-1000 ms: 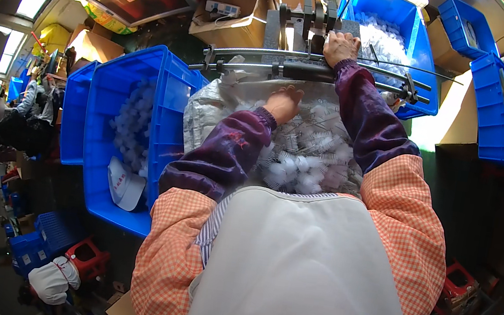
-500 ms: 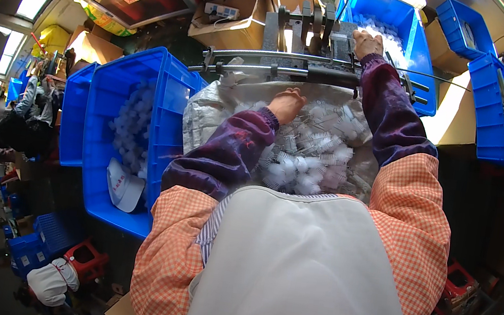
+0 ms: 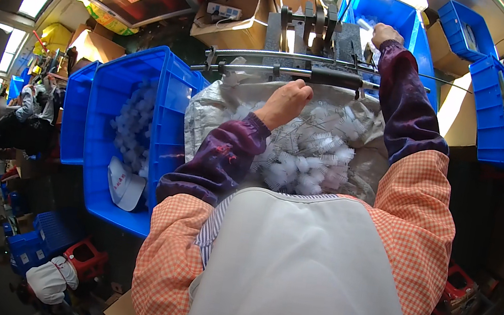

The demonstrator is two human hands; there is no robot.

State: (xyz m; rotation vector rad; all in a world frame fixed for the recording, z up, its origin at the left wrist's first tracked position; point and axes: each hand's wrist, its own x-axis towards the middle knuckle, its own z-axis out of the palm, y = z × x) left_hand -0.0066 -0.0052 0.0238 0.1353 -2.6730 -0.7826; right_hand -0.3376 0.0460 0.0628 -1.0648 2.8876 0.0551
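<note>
My left hand (image 3: 286,103) is raised above the near side of a metal bench device (image 3: 329,78) with horizontal rods. Its fingers are curled together; whatever they pinch is too small to make out. Beneath it, a whitish sheet or sack (image 3: 207,108) holds a heap of small translucent, comb-like bristle pieces (image 3: 325,146), some apparently on thin wires, with white tufts among them. My right hand (image 3: 386,35) reaches over the near edge of the far blue bin (image 3: 415,48), beside the device. Its fingers are bent closed, and their contents cannot be seen.
At my left stands a large blue bin (image 3: 112,198) holding white tufts and a white cap (image 3: 125,185). Behind it are cardboard boxes (image 3: 238,28), one with a power strip (image 3: 224,10). More blue bins (image 3: 496,112) stand at right. Another person (image 3: 19,123) sits far left.
My right hand has moved right, from the device's edge to over the far blue bin. My left hand has risen slightly off the heap toward the rods, fingers curled.
</note>
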